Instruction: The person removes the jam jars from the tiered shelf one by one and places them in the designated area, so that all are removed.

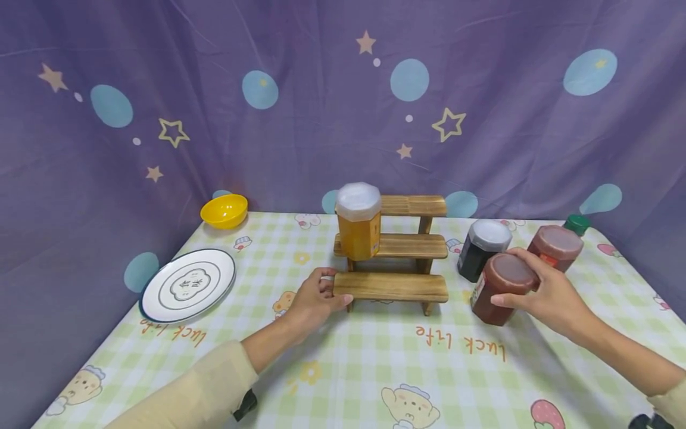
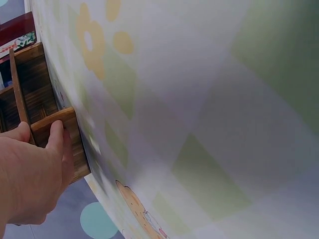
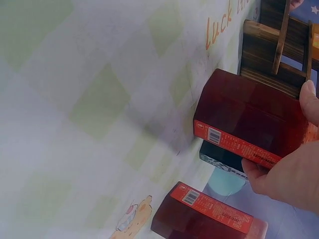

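A three-step wooden rack stands on the table, and my left hand grips the left end of its lowest board, thumb on top. In the left wrist view the fingers press against the end of that wooden board. An amber jar with a whitish lid sits on the rack's middle step, at the left. Right of the rack, my right hand holds a dark red jar around its upper part, slightly tilted. Its red label with a barcode shows in the right wrist view.
Behind the held jar stand a black jar with a whitish lid and another red jar. A green cap shows behind them. On the left lie a white plate and a yellow bowl. A purple curtain backs the table.
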A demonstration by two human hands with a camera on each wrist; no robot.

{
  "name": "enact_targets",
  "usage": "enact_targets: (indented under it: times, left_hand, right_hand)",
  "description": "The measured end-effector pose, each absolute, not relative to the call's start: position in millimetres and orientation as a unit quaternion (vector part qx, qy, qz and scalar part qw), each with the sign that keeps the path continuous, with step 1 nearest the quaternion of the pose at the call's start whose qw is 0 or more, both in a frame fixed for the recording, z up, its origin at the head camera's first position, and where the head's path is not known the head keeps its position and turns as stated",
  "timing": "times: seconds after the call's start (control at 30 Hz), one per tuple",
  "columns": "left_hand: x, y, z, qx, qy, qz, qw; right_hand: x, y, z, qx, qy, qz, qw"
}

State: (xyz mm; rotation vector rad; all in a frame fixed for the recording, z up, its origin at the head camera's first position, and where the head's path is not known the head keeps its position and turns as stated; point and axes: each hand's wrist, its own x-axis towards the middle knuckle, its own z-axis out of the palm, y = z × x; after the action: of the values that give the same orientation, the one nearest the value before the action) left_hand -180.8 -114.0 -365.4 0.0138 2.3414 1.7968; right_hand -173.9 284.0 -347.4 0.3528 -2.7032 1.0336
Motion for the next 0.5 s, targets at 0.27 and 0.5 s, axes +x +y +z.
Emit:
enact_targets:
  times: [0.27, 0.5]
  left_hand:
    - [-181.3, -114.0, -365.9, 0.005, 0.787, 0.609, 0.095]
    - [-180.6, -114.0, -365.7, 0.003, 0.791, 0.605, 0.092]
  right_hand:
    - [-172.3, 284.5, -346.7, 0.151, -0.917, 0.353, 0.109]
    - [-172.7, 278.8, -346.8, 0.155, -0.912, 0.358, 0.125]
